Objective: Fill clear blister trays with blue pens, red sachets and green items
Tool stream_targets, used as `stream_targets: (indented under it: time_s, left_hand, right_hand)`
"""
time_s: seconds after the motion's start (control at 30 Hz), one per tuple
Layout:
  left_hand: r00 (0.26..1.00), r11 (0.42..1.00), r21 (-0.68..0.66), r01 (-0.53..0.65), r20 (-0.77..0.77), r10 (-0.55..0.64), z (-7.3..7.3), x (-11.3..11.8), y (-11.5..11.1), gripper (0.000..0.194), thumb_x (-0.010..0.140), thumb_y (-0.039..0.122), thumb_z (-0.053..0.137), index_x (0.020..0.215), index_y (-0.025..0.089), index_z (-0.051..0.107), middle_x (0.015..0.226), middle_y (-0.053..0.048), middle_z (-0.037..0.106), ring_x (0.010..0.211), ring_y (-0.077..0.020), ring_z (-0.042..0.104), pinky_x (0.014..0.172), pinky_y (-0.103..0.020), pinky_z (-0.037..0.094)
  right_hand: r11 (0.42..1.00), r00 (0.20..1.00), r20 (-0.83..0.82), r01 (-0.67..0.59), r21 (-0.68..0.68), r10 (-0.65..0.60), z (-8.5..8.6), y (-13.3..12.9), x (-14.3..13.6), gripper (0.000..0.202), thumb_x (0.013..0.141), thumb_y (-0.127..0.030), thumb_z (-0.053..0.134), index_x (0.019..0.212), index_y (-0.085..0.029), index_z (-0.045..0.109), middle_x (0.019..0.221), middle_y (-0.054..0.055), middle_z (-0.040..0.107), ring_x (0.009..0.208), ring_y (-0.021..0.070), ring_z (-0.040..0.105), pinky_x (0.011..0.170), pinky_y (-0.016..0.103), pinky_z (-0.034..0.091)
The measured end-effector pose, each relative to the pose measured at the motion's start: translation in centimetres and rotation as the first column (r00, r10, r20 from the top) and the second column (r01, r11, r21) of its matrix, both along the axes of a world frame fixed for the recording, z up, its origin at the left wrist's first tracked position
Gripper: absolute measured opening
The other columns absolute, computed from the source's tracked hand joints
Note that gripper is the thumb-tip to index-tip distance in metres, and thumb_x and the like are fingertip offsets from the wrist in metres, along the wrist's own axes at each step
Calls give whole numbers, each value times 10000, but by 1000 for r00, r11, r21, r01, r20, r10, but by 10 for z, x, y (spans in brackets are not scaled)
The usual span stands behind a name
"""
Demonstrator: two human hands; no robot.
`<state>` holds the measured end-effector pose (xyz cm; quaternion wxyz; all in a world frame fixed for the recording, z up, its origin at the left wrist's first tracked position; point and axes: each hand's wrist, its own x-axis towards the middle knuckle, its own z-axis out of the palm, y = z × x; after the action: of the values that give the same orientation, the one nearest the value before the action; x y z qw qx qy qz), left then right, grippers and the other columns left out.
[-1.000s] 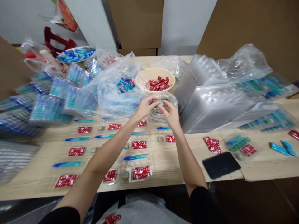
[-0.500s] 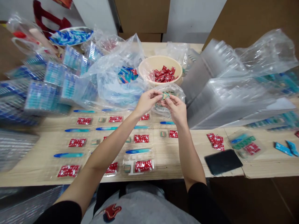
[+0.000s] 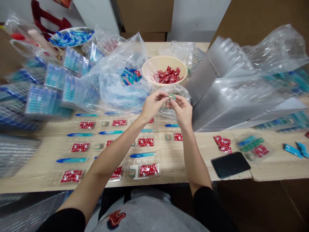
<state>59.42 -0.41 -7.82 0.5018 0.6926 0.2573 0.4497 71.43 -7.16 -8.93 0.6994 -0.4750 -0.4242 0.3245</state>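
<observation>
**Trays part-filled, 1 small block in the fingertips**

The left hand point(image 3: 152, 103) and right hand point(image 3: 182, 111) nearly meet over the middle of the pale wood-grain desk point(image 3: 173, 161), fingers pinched narrow on a small green-and-peach block point(image 3: 172, 96). The block is in the air above a clear plastic bag point(image 3: 166, 112) of what look like similar pieces, not in any tray.

Near the desk's front edge, the middlemost clear plastic tray point(image 3: 136, 166) looks well filled: a tapered blue-and-turquoise pen-shaped stick point(image 3: 142, 155), a flat red packet with white markings point(image 3: 148, 170) and a small green-striped block point(image 3: 132, 173) lie in it. Farther back, just left of the right forearm, another set shows the same 3 kinds of item, its packet partly covered.

The 3 sets nearest the desk's left edge each show a stick and a packet but no block that I can make out, so they seem 1 item short. The left forearm hides parts of the sets between; their fill I cannot tell.

Supplies remain: more red packets in a round cream bowl point(image 3: 147, 69) towards the back edge, and clear plastic stacks point(image 3: 212, 106) right of the hands.
</observation>
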Motion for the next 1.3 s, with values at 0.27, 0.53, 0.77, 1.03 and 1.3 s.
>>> stream_targets:
  time_s: [0.27, 0.53, 0.77, 1.03, 1.3]
  left_hand:
    - [1000, 999, 41, 18, 4, -19, -4, 2, -1, 125, 856, 183, 589, 966, 210, 642, 997, -16, 693, 924, -143, 657, 864, -297, 517]
    - [998, 997, 66, -38, 46, 35, -9, -1, 3, 185, 839, 206, 636, 1007, 228, 562, 977, -9, 661, 925, -127, 650, 862, -278, 516]
    - [999, 998, 46, 45, 18, -46, -5, 0, 4, 115, 853, 252, 615, 956, 209, 588, 935, -9, 679, 863, -129, 661, 809, -271, 536]
    - [998, 991, 125, -51, -35, 56, -6, -1, 2, 206, 871, 270, 610, 1062, 234, 677, 1105, -42, 689, 1006, -175, 654, 887, -317, 525]
    - [991, 912, 398, -98, -46, 127, -5, -3, -8, 273, 940, 338, 514, 1143, 261, 678, 1181, -48, 690, 1113, -184, 622, 1002, -378, 473]
  right_hand:
    - [998, 998, 9, -57, -28, 57, -1, -4, 1, 374, 692, -475, 774, 975, -236, 722, 907, -5, 731, 754, 156, 700, 791, 378, 624]
    - [999, 997, 67, 46, 16, -46, 0, -4, 5, 368, 747, -486, 730, 1013, -245, 646, 813, -21, 705, 799, 162, 710, 785, 354, 617]
    - [998, 985, 161, 54, 36, -59, 6, 5, 7, 307, 774, -504, 683, 912, -231, 660, 869, -7, 712, 785, 163, 705, 730, 329, 620]
    - [999, 990, 138, -38, 33, 33, 4, 1, 2, 346, 744, -429, 734, 1030, -241, 686, 944, 1, 720, 860, 169, 694, 837, 369, 600]
    - [993, 985, 130, 109, 36, -112, -2, 4, -1, 303, 776, -373, 704, 1046, -238, 710, 984, 7, 726, 886, 177, 696, 880, 403, 591]
